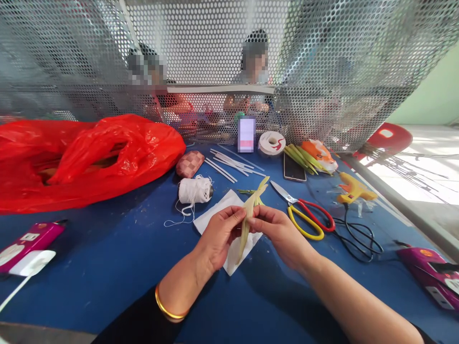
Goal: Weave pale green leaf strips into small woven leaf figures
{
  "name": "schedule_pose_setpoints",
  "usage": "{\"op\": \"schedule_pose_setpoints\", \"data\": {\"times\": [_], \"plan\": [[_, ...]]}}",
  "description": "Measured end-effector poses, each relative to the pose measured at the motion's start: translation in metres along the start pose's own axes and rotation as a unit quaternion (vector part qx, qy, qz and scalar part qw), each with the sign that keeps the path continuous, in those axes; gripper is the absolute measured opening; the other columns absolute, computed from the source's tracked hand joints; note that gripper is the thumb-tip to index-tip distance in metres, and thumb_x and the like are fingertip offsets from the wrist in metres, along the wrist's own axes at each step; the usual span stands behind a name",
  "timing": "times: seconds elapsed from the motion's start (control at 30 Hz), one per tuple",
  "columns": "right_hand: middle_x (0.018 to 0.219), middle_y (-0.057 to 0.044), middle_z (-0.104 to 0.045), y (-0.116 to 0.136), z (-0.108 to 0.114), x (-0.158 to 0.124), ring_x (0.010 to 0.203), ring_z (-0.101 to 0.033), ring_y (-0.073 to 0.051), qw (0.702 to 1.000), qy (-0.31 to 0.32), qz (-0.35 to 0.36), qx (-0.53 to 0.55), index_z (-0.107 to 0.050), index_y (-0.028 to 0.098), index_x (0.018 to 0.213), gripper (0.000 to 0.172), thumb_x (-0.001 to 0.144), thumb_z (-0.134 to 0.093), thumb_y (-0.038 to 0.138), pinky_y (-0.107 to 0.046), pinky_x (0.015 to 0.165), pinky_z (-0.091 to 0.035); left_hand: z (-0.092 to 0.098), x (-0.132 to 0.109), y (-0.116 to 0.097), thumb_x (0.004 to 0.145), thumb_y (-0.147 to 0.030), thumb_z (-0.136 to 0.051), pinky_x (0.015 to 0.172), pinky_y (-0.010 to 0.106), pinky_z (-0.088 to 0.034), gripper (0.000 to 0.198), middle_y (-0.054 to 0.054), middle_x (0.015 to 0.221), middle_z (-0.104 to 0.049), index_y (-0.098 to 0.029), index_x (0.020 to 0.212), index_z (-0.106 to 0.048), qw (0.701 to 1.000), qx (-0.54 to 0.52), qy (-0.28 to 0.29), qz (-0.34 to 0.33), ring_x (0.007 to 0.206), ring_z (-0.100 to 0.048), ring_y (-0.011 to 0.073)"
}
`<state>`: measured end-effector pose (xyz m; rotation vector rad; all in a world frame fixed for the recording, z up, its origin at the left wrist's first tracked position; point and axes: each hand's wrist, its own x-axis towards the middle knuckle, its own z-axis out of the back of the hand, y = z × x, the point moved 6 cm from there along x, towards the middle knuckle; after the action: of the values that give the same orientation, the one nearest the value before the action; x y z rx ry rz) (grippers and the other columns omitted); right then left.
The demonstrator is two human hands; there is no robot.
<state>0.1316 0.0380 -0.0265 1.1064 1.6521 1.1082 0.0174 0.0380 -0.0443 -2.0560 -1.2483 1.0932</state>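
Both hands are close together above the middle of the blue tabletop (118, 267), and between them a pale green leaf strip (245, 236) is held at a slant. The left hand (220, 234) pinches it between thumb and fingers, and the right hand (278, 231) pinches it from the other side. Several fingertips are hidden behind the leaf strip, so their exact grip I cannot tell. The hands partly cover a white sheet (215, 209); a thin green stem (245, 192) shows only in part behind the leaf strip.

The red plastic bag (143, 148), at the far left corner, is cut off by the view, and its contents are hard to make out. One purple power strip (38, 239) by the left edge and a purple extension socket (426, 270) by the right edge are also cut off. Beyond the far edge, a perforated metal screen (201, 43) stands in the way of two people, whose heads are blurred.

Towards the far edge lie a thread spool (193, 190), a checked pouch (190, 164), white sticks (233, 162), a ribbon roll (266, 147) and a smartphone (294, 173) partly covered by green leaves (300, 158). Scissors (304, 215) lie right of the hands; nearer the right edge is a yellow glue gun (353, 188).
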Motion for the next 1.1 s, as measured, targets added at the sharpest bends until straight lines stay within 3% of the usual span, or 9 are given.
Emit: {"op": "schedule_pose_setpoints", "data": {"times": [0.17,0.4,0.57,0.67,0.77,0.93,1.1], "plan": [[0.071,0.000,-0.059,0.000,0.006,0.002,0.069,-0.050,-0.014,0.999,-0.038,0.018,-0.018,-0.065,0.017,0.074,0.026,0.071,-0.076,0.040,-0.029,0.070,-0.040,-0.001,0.000,-0.004,0.070,-0.030,-0.081,0.066,0.025,-0.049,0.022,0.002,0.068,-0.069,-0.015,0.079,-0.069,0.999,0.025,0.005,-0.023,0.061,-0.064,0.0132],[0.069,0.002,-0.058,-0.003,0.006,0.002,0.067,-0.049,-0.012,0.999,-0.040,0.006,-0.027,-0.062,0.017,0.075,0.030,0.069,-0.079,0.041,-0.028,0.067,-0.039,0.007,0.001,-0.009,0.064,-0.024,-0.083,0.071,0.027,-0.050,0.022,0.001,0.075,-0.070,-0.015,0.078,-0.069,0.994,0.037,-0.050,-0.086,0.067,-0.064,0.0132],[0.063,0.004,-0.053,-0.006,-0.004,-0.001,0.061,-0.047,-0.011,0.999,0.023,-0.035,-0.029,-0.057,0.018,0.070,0.034,0.067,-0.080,0.042,-0.026,0.061,-0.039,-0.001,0.000,-0.003,0.063,-0.029,-0.084,0.063,0.027,-0.049,0.026,0.000,0.065,-0.064,-0.015,0.074,-0.065,1.000,0.005,0.010,-0.018,0.061,-0.059,0.0131],[0.065,0.003,-0.055,-0.009,-0.005,-0.002,0.059,-0.046,-0.010,0.996,0.047,-0.053,-0.054,-0.062,0.017,0.074,0.032,0.068,-0.078,0.044,-0.025,0.058,-0.037,0.006,0.002,-0.007,0.057,-0.024,-0.087,0.062,0.024,-0.047,0.029,-0.003,0.062,-0.062,-0.015,0.069,-0.061,0.998,-0.014,-0.039,-0.056,0.058,-0.057,0.0103],[0.063,0.003,-0.055,-0.005,0.002,0.000,0.057,-0.047,-0.010,0.993,0.025,-0.046,-0.104,-0.063,0.017,0.070,0.034,0.069,-0.075,0.048,-0.025,0.057,-0.037,0.013,0.003,-0.017,0.057,-0.022,-0.086,0.062,0.020,-0.046,0.030,-0.003,0.066,-0.064,-0.016,0.073,-0.062,0.988,-0.035,-0.085,-0.126,0.060,-0.057,0.0077],[0.061,0.002,-0.059,0.009,0.016,0.000,0.051,-0.051,-0.010,0.985,0.012,-0.054,-0.164,-0.057,0.019,0.065,0.038,0.070,-0.073,0.054,-0.025,0.055,-0.042,0.025,0.002,-0.032,0.058,-0.024,-0.086,0.057,0.016,-0.043,0.033,-0.004,0.066,-0.065,-0.017,0.079,-0.061,0.972,-0.069,-0.143,-0.170,0.061,-0.058,0.0066],[0.061,0.001,-0.061,0.027,0.035,0.002,0.052,-0.049,-0.010,0.973,-0.021,0.003,-0.232,-0.062,0.019,0.067,0.036,0.073,-0.072,0.052,-0.026,0.053,-0.039,0.034,-0.001,-0.048,0.058,-0.024,-0.085,0.059,0.018,-0.046,0.033,-0.004,0.066,-0.067,-0.017,0.077,-0.059,0.952,-0.051,-0.181,-0.242,0.060,-0.060,0.0077]]}}
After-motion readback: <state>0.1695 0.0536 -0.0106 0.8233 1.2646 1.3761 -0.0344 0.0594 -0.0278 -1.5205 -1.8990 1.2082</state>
